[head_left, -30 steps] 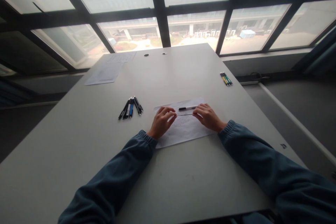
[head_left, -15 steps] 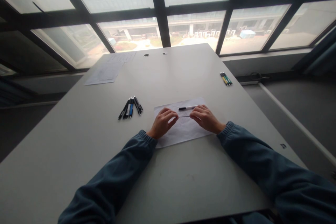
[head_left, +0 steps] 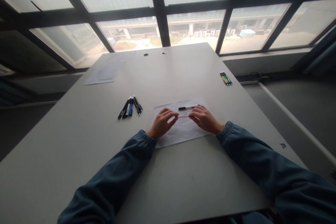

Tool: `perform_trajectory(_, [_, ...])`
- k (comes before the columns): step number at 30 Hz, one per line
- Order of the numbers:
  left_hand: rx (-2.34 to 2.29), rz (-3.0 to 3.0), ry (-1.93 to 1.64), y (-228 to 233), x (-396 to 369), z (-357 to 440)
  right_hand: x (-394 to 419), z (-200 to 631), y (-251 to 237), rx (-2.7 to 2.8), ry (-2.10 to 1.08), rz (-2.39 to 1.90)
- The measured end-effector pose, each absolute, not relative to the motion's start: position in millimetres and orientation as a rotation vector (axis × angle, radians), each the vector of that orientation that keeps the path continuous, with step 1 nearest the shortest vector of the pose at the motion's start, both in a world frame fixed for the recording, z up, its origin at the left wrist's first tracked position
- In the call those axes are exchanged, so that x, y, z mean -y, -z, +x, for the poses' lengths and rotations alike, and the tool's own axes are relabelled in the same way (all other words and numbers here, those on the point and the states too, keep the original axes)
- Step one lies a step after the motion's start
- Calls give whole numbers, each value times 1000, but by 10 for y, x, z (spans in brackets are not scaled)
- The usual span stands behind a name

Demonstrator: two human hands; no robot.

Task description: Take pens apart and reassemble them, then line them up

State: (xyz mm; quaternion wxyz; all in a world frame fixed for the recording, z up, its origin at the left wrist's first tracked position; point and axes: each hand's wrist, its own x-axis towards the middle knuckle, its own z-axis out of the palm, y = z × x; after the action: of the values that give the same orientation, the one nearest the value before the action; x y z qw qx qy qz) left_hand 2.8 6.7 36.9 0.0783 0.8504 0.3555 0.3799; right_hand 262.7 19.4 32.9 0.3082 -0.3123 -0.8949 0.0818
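Both hands, left hand (head_left: 162,123) and right hand (head_left: 204,119), pinch a thin refill (head_left: 183,116) over the paper (head_left: 181,133).

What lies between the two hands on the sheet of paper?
In the head view, a thin dark rod spans the gap between the left hand and right hand, over the paper.

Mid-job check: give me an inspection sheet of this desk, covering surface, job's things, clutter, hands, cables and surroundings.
Surface: pale grey table, two round holes near its far edge.
Job's things: thin dark rod held level over a white sheet; black-and-white pen lying on the sheet just beyond it.
Clutter: bunch of pens to the left; second bunch of pens near the right edge; papers at the far left corner.
Hands: left hand and right hand each pinch one end of the rod.
Cables: nothing seen on the table.
Surroundings: large dark-framed windows, buildings outside.
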Motion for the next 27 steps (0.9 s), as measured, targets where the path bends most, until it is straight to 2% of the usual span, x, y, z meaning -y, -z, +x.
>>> perform_trajectory(7, [-1095,2526,-1134,-386,-55,16,-202,2622,-308,2329,-217,-837])
perform_trajectory(12, [-1416,2409,-1202,-366,-77,-12,-216,2636,-285,2230,-209,-928])
perform_trajectory(16, [-1573,2442,-1061,-306,-117,-45,-221,2643,-274,2156,-207,-992])
perform_trajectory(27, [-1576,2530,-844,-229,-158,-94,-232,2647,-263,2144,-201,-1006])
